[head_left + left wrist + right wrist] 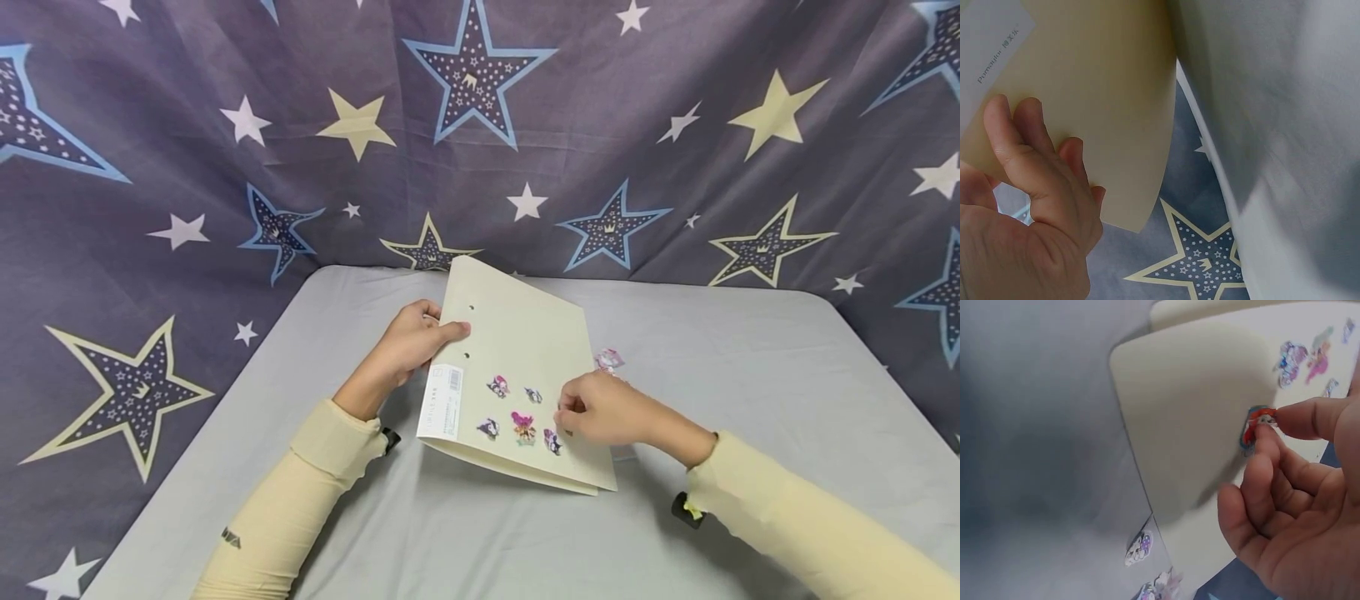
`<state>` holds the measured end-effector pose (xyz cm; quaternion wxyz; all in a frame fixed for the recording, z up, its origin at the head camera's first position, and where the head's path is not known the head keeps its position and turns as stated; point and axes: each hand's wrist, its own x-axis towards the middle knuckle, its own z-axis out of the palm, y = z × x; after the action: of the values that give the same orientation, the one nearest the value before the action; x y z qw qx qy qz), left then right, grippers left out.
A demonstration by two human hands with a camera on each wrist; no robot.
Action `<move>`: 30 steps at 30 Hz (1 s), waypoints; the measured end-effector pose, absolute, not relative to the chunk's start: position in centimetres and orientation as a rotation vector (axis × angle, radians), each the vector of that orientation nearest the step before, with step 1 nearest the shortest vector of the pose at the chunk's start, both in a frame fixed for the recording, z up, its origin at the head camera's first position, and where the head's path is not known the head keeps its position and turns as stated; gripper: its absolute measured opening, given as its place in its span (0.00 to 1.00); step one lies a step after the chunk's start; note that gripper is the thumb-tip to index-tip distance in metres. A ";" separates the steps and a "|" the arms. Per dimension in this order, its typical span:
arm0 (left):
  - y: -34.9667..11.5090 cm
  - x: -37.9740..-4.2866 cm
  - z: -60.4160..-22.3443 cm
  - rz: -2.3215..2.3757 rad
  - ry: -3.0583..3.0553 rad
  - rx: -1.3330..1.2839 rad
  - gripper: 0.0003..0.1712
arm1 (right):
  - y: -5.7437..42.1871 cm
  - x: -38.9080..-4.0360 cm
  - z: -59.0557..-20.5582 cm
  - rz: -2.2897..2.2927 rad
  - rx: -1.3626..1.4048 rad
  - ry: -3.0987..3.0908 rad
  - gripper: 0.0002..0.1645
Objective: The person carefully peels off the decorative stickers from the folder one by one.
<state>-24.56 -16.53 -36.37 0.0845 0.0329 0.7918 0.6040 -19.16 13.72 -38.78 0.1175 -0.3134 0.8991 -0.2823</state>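
A cream-coloured folder (pixel 525 333) is held tilted up from the bed-like grey surface. My left hand (pixel 411 342) grips its left edge, thumb on the front cover and fingers behind, as the left wrist view also shows against the folder's back (pixel 1116 112). Several small cartoon stickers (pixel 524 428) are stuck on the lower front. Between thumb and index finger, my right hand (pixel 1297 494) pinches another small sticker (pixel 1250 430), coloured red and teal, right at the cover. From the head view, the right hand (pixel 606 408) covers that sticker.
Loose stickers (pixel 609 358) lie beyond the right hand; the right wrist view shows a purple and white one (pixel 1140 547) beside the folder. A white printed label (pixel 441 404) wraps the folder's lower left edge. A star-patterned dark cloth (pixel 480 192) hangs behind the grey surface (pixel 750 400).
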 end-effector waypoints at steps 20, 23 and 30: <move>-16.5 -24.5 -36.3 1.801 2.363 0.093 0.23 | 15.0 -20.6 -37.4 -0.981 -0.629 2.352 0.07; -16.5 -24.6 -36.3 1.804 2.359 0.087 0.22 | 15.2 -20.7 -37.2 -0.967 -0.618 2.342 0.08; -16.5 -24.6 -36.4 1.810 2.347 0.077 0.22 | 16.1 -21.4 -36.6 -0.963 -0.613 2.346 0.07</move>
<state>-24.63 -16.53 -36.42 0.0882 0.0257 0.7884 0.6082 -21.36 16.10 -36.57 0.2634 -0.2267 0.8675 -0.3560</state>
